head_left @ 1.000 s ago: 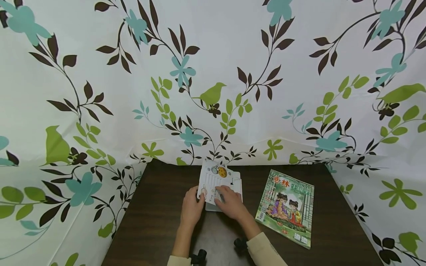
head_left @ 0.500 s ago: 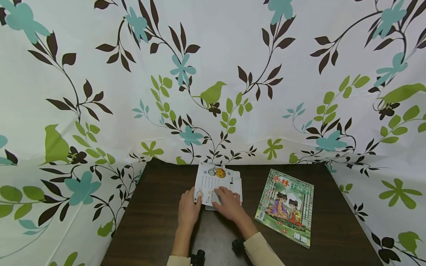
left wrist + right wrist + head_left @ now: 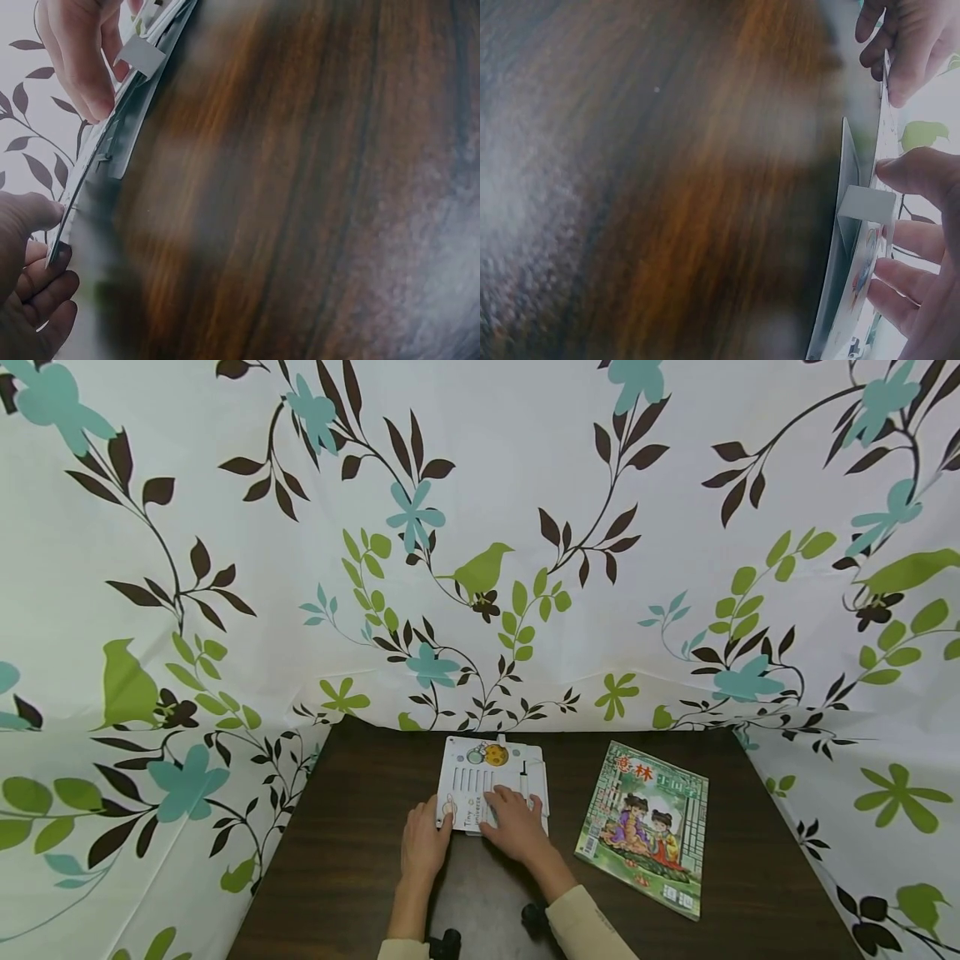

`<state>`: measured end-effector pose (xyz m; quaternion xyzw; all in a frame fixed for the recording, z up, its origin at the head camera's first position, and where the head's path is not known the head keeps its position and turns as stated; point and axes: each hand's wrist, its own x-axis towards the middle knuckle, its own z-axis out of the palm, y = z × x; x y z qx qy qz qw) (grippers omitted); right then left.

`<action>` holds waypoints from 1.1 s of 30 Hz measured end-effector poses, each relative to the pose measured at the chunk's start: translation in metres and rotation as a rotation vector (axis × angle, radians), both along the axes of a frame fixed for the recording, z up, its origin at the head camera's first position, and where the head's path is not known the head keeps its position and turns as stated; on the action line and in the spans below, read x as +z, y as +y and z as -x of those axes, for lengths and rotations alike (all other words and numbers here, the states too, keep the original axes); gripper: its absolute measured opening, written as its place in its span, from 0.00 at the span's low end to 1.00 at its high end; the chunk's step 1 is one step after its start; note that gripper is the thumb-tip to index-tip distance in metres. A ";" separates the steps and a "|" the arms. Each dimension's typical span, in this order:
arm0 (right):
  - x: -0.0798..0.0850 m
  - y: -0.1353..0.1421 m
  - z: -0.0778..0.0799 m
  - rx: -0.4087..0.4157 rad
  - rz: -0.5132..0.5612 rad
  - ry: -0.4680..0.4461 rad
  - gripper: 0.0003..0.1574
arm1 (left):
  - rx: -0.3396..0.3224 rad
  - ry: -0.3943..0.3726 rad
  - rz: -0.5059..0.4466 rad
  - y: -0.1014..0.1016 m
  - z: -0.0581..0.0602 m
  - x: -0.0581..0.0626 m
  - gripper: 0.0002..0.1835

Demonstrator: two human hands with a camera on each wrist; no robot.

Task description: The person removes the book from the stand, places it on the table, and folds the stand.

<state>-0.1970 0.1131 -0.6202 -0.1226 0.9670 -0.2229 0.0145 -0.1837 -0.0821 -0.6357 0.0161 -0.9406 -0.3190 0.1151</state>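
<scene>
A white notebook (image 3: 461, 777) printed with planets and the words "Tiny universe" lies in the middle of the dark table. My left hand (image 3: 425, 839) pinches the near left corner of its front cover, thumb on top and fingers beneath, as the left wrist view (image 3: 30, 277) shows. My right hand (image 3: 517, 822) rests on the cover's right half with fingers spread, its thumb by the near edge in the right wrist view (image 3: 930, 225). A white tab (image 3: 866, 204) stands out at the notebook's near edge. Below the cover, a grey back cover (image 3: 139, 124) sits slightly apart from it.
A green magazine (image 3: 645, 827) with two illustrated figures lies to the right of the notebook. Behind the dark wooden table (image 3: 337, 860) hangs a white cloth (image 3: 480, 635) with leaves, flowers and birds.
The notebook's front cover has swung slightly left and come down flatter over the rest. My left hand has moved a little left and toward me with it; the right hand has shifted slightly.
</scene>
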 end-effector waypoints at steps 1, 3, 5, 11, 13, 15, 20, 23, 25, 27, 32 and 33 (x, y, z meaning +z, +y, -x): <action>0.000 0.000 0.000 -0.001 0.000 0.001 0.35 | 0.001 -0.005 -0.001 0.000 0.000 -0.001 0.22; -0.001 0.000 -0.001 -0.004 -0.001 0.003 0.35 | 0.000 -0.010 -0.003 0.000 0.000 -0.002 0.22; -0.001 0.000 -0.001 -0.007 -0.007 0.002 0.35 | -0.002 -0.007 -0.001 -0.001 0.000 -0.004 0.23; -0.002 -0.001 -0.001 -0.011 -0.018 -0.004 0.35 | -0.012 0.042 0.020 -0.003 0.000 -0.014 0.22; -0.003 -0.001 -0.001 -0.012 -0.023 -0.003 0.35 | -0.008 0.052 0.034 -0.003 0.000 -0.017 0.22; -0.004 -0.001 -0.001 -0.013 -0.028 0.003 0.35 | -0.009 0.054 0.042 -0.003 0.001 -0.018 0.23; -0.006 -0.002 0.000 -0.017 -0.038 0.012 0.34 | -0.002 0.026 0.062 -0.004 0.001 -0.017 0.23; -0.008 -0.003 0.000 -0.017 -0.040 0.017 0.34 | 0.012 -0.015 0.046 -0.004 0.000 -0.012 0.23; -0.008 -0.003 0.000 -0.017 -0.036 0.026 0.34 | 0.018 -0.037 0.040 -0.004 0.000 -0.010 0.23; -0.008 -0.003 0.000 -0.015 -0.026 0.029 0.35 | 0.020 -0.050 0.038 -0.005 0.000 -0.009 0.23; -0.003 -0.001 0.003 -0.010 0.034 0.009 0.29 | -0.009 -0.077 0.059 -0.005 -0.002 -0.005 0.26; 0.000 0.000 0.005 -0.010 0.060 0.005 0.27 | -0.013 -0.086 0.055 -0.005 -0.004 -0.003 0.28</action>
